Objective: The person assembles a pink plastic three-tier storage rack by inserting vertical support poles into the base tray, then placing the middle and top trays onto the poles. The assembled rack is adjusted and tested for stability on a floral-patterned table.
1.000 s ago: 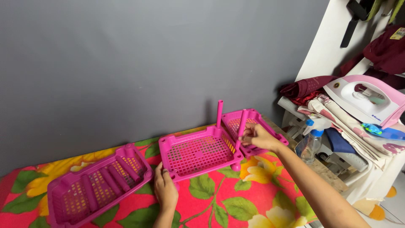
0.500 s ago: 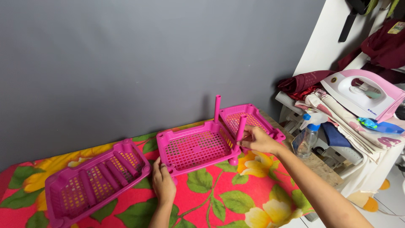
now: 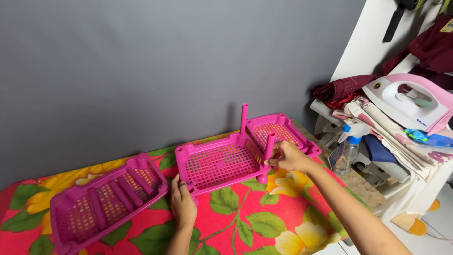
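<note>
Lowered since earlier, my right hand [image 3: 288, 157] grips the second post [image 3: 269, 146] upright in the tray [image 3: 219, 163]; left hand [image 3: 183, 204] clasps its corner; two corners remain bare.

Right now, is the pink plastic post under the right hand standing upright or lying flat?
Upright. The pink plastic post stands in the near right corner of the middle pink mesh tray, with the right hand gripping it.

A pink mesh tray [image 3: 218, 163] is steadied at its near corner by the left hand [image 3: 183, 204], while a pink post [image 3: 268, 147] at its right corner is gripped by the right hand [image 3: 289, 157]. A second post [image 3: 243, 119] is seen upright at the far corner. Two further trays [image 3: 106, 200] [image 3: 279, 132] are set on the floral cloth [image 3: 245, 222].
</note>
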